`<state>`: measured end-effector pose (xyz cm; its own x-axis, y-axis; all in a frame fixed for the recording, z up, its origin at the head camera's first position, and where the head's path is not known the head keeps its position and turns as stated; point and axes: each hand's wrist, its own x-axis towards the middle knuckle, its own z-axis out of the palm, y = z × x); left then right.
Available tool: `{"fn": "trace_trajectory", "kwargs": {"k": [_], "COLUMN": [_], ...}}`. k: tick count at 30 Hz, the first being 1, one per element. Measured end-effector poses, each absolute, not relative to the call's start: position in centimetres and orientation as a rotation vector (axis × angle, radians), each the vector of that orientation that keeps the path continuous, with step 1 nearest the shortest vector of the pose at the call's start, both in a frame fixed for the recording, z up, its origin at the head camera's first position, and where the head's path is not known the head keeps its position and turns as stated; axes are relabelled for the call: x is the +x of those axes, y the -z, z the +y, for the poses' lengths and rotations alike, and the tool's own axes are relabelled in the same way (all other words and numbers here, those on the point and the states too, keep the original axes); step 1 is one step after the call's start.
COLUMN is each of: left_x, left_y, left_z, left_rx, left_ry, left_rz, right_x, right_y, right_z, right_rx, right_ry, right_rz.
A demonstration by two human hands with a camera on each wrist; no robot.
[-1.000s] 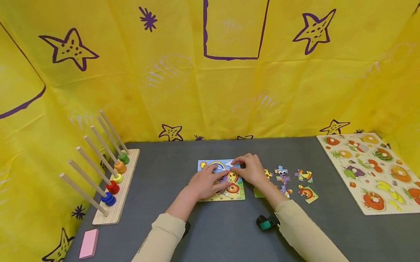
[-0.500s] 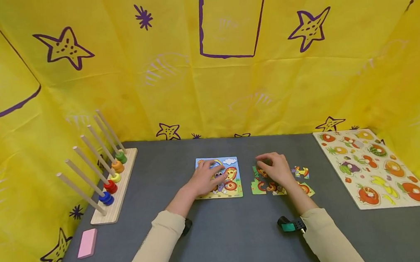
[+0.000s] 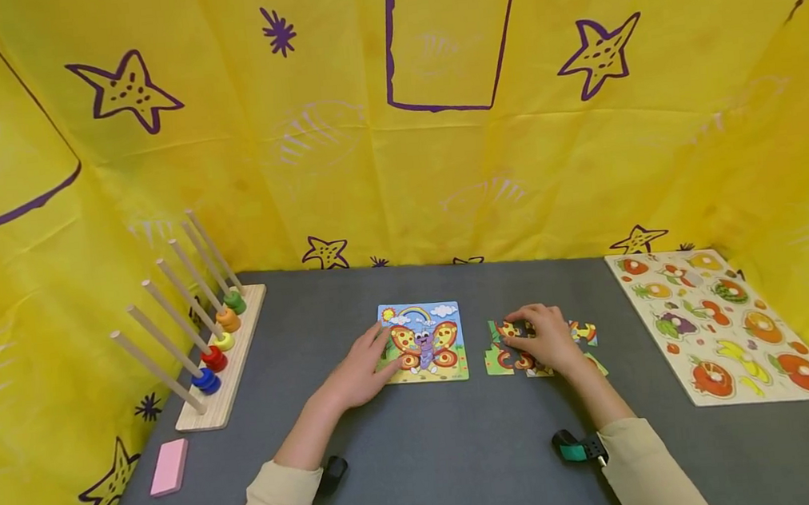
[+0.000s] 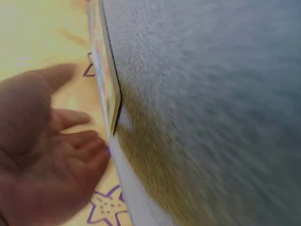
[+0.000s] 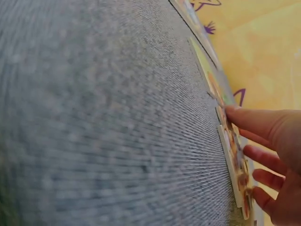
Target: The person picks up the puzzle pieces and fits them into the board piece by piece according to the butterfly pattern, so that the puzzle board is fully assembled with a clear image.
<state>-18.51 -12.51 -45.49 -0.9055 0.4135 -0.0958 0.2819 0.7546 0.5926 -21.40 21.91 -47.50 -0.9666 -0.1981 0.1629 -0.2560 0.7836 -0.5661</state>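
A square butterfly picture (image 3: 425, 339), with a rainbow and sun at its top, lies in mid-table. My left hand (image 3: 363, 371) is at its left edge, fingers extended and overlapping that side; the left wrist view shows the hand spread beside the board (image 4: 107, 75). Right of the picture, loose jigsaw pieces (image 3: 498, 360) lie together on the table. My right hand (image 3: 549, 338) is over them, thumb and forefinger apart around a yellow and red piece (image 3: 508, 330). In the right wrist view its fingertips rest at the pieces (image 5: 230, 141). The palm hides several pieces.
At left stands a wooden peg rack (image 3: 230, 364) with tall pegs and coloured rings. A pink block (image 3: 169, 467) lies in front of it. A wooden fruit board (image 3: 725, 329) lies at right. Yellow patterned cloth (image 3: 339, 170) hangs behind the dark table.
My right hand has left the butterfly picture and moved right onto the loose pieces. My left hand has slid left off the picture's middle, uncovering the butterfly.
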Motion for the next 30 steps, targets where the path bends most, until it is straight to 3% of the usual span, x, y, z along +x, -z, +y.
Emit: {"fn": "trace_trajectory", "kwargs": {"k": [11, 22, 30], "left_x": [-16.9, -16.9, -16.9], "left_y": [46.2, 46.3, 46.4], "left_z": [-14.0, -13.9, -13.9], "left_rx": [0.54, 0.564, 0.562], "left_ry": [-0.765, -0.699, -0.703], "left_rz": [2.792, 2.796, 2.787], "right_x": [-21.2, -21.2, -21.5], "right_y": [47.4, 47.1, 47.5], "right_z": [20.1, 13.4, 8.8], "right_rx": [0.297, 0.003, 0.025], "right_ry": [-1.171, -1.925, -1.833], "right_rz": [-2.609, -2.467, -2.593]}}
